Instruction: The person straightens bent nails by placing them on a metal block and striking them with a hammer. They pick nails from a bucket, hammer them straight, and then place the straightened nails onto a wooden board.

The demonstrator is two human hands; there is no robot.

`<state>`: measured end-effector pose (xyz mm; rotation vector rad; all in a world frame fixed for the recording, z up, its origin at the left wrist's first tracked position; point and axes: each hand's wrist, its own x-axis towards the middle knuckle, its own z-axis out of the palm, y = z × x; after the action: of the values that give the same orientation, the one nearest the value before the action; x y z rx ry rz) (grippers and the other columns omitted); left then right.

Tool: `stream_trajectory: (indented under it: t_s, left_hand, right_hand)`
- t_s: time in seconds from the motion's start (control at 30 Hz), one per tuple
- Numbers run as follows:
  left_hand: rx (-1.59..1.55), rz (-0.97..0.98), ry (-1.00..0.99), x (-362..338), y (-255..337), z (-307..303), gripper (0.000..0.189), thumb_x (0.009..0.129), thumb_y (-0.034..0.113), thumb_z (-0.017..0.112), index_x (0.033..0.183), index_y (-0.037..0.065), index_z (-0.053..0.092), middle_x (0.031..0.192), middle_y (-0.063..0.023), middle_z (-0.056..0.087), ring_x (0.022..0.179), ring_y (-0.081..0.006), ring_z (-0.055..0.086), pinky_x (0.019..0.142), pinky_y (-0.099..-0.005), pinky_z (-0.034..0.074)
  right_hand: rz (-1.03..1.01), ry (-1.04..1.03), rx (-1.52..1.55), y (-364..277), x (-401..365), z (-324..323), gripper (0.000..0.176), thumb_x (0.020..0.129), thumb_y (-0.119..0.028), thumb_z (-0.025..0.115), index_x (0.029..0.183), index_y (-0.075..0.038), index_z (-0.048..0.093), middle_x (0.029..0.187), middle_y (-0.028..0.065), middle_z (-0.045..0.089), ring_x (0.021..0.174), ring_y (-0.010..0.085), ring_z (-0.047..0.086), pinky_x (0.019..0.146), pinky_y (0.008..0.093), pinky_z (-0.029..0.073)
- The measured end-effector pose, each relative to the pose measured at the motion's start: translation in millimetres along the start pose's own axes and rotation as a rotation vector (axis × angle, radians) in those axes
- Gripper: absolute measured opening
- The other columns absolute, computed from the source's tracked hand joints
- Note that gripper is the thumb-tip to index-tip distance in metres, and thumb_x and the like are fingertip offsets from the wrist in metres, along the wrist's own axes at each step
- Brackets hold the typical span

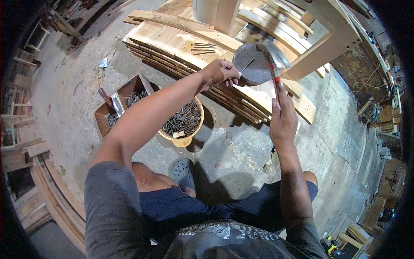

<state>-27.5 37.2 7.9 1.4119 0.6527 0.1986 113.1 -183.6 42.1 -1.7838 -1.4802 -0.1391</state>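
Between the pinched fingers of my left hand (221, 73) is a nail (247, 65), which lies over a round dark metal block (252, 64). My right hand (283, 114) is wrapped round the red-marked handle of a hammer (276, 80); its head, blurred, is above the block's right side. Several loose nails (202, 48) lie on the stacked boards (172, 36) to the left of the block. Nearer to me, partly behind my left forearm, a yellow basin (184, 142) holds many nails.
A rusty box (102, 120) with nails and a tool stands left of the basin. A pale bucket (206, 11) and an upright wooden post (226, 16) are behind the block. Curved wooden pieces (185, 28) lie across the boards. My sandalled foot (182, 172) is below the basin.
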Motion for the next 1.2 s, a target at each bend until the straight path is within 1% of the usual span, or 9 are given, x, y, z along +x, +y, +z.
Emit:
stream_trajectory:
  t_s: [0.1,0.3,0.47,0.53,0.67,0.7,0.8,0.9,1.2]
  left_hand:
    - [0.045,-0.005,0.074,-3,6,6,0.018,0.088,0.02,0.067,0.084,0.002,0.064,0.075,-0.0034,0.063,0.065,-0.0101,0.059,0.059,-0.0235,0.046]
    - [0.363,0.098,0.081,-8,-5,-21,0.017,0.089,0.018,0.06,0.089,0.002,0.066,0.073,-0.005,0.065,0.065,-0.0101,0.06,0.058,-0.0253,0.047]
    - [1.177,0.247,0.466,-37,2,-73,0.024,0.09,0.022,0.055,0.095,0.0,0.064,0.096,-0.0194,0.064,0.091,-0.0381,0.06,0.083,-0.0445,0.048]
    - [1.347,0.264,0.49,-33,-1,-93,0.025,0.092,0.023,0.054,0.095,0.001,0.064,0.095,-0.0196,0.063,0.093,-0.0375,0.06,0.085,-0.0468,0.047]
    - [1.38,0.312,0.594,-40,0,-95,0.029,0.092,0.028,0.056,0.092,0.0,0.064,0.094,-0.0184,0.062,0.093,-0.0365,0.059,0.084,-0.0457,0.047]
    - [1.389,0.509,0.67,-42,-3,-94,0.025,0.09,0.027,0.056,0.09,0.004,0.065,0.087,-0.0161,0.065,0.089,-0.0347,0.062,0.08,-0.0457,0.049]
    - [1.396,0.714,0.584,-61,-16,-90,0.022,0.089,0.028,0.058,0.085,0.007,0.064,0.081,-0.0113,0.063,0.082,-0.0309,0.06,0.074,-0.0428,0.047]
    - [1.408,0.678,0.347,-83,-59,-85,0.019,0.086,0.024,0.06,0.08,0.006,0.061,0.083,-0.01,0.06,0.084,-0.0279,0.059,0.074,-0.0404,0.045]
    - [1.468,0.421,-0.076,-122,-163,-69,0.015,0.081,0.02,0.06,0.086,0.007,0.065,0.091,-0.0089,0.059,0.095,-0.0264,0.056,0.084,-0.0413,0.044]
  right_hand:
    - [0.1,-0.28,-0.145,8,-1,4,0.051,0.095,-0.013,0.053,0.143,-0.026,0.041,0.078,0.0124,0.052,0.066,0.0302,0.056,0.063,0.0443,0.046]
    - [0.16,-0.153,-0.038,16,-10,9,0.052,0.094,-0.011,0.053,0.142,-0.029,0.042,0.078,0.0122,0.052,0.07,0.03,0.056,0.066,0.0433,0.046]
    - [0.156,-0.108,-0.068,36,-15,17,0.052,0.095,-0.013,0.053,0.143,-0.029,0.041,0.08,0.0127,0.053,0.071,0.0304,0.057,0.067,0.043,0.046]
    - [0.144,-0.085,-0.067,44,-16,24,0.051,0.095,-0.013,0.053,0.142,-0.029,0.042,0.08,0.0142,0.053,0.073,0.0302,0.057,0.068,0.0426,0.046]
    - [0.118,-0.069,-0.014,46,-11,28,0.045,0.097,-0.015,0.05,0.141,-0.023,0.045,0.099,0.0177,0.061,0.087,0.033,0.061,0.079,0.0408,0.047]
    - [0.179,-0.104,-0.001,44,-9,27,0.044,0.097,-0.016,0.05,0.141,-0.02,0.045,0.11,0.0193,0.062,0.095,0.0347,0.061,0.084,0.0401,0.047]
    - [0.199,-0.116,0.05,46,-6,27,0.044,0.099,-0.02,0.047,0.143,-0.022,0.042,0.128,0.0195,0.056,0.111,0.0344,0.059,0.092,0.0378,0.045]
    - [0.279,-0.174,0.04,47,-5,28,0.046,0.101,-0.025,0.043,0.147,-0.028,0.035,0.104,0.0183,0.065,0.078,0.0192,0.061,0.075,0.0355,0.05]
    - [0.37,-0.194,0.063,47,-5,31,0.05,0.102,-0.029,0.044,0.15,-0.031,0.028,0.083,0.0075,0.06,0.067,0.0127,0.052,0.062,0.0302,0.045]
